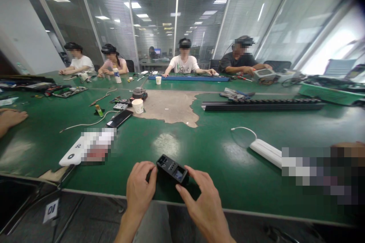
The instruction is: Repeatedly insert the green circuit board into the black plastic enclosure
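Note:
A small black box-shaped electronic device (172,168) with a little lit screen and several small buttons lies slantwise near the table's front edge. My right hand (203,193) has its thumb and forefinger around the screen end of the device. My left hand (141,186) is beside the other end, fingers curled and thumb bent in. Something dark shows between the left thumb and forefinger; I cannot make out what it is. The undersides of both hands are hidden.
Left lie a white power bank-like case (70,157), a black phone (119,119) and a paper cup (137,106). Right are a white cabled bar (266,152), a black rail (262,106) and a green basket (332,94). Several people sit across the green table (216,133); hands show at both sides.

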The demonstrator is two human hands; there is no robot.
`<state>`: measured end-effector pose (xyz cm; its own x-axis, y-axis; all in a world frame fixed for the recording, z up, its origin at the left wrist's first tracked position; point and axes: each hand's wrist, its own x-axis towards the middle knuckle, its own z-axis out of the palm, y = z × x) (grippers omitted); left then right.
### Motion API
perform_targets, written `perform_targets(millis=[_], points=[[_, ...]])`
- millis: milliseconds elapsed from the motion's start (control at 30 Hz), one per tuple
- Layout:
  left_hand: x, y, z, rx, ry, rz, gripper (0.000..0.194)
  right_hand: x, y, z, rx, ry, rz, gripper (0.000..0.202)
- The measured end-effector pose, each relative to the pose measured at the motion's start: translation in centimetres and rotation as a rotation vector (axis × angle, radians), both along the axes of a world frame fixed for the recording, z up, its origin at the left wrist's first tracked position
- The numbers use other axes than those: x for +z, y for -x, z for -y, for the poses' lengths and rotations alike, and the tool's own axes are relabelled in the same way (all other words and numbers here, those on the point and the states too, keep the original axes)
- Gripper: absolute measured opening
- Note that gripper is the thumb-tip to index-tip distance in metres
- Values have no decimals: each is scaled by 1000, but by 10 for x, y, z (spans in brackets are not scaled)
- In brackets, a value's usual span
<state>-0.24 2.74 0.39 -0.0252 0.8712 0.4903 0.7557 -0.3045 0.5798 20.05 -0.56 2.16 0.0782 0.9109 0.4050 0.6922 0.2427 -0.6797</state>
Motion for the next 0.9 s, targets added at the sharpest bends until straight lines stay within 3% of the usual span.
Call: perform_targets(millis=[200, 367, 600, 900], points=[[0, 0, 0, 6, -15, 12, 17, -17, -5, 0, 6, 11, 37, 45], [-1, 1, 0, 14, -21, 16, 16, -20, -4, 1, -19, 9, 31, 62], [-1, 1, -1, 25, -30, 15, 16, -21, -1, -1, -21, 10, -13, 40], [1, 1, -1, 39, -41, -1, 16, -15, 2, 0, -24, -9, -43, 39]])
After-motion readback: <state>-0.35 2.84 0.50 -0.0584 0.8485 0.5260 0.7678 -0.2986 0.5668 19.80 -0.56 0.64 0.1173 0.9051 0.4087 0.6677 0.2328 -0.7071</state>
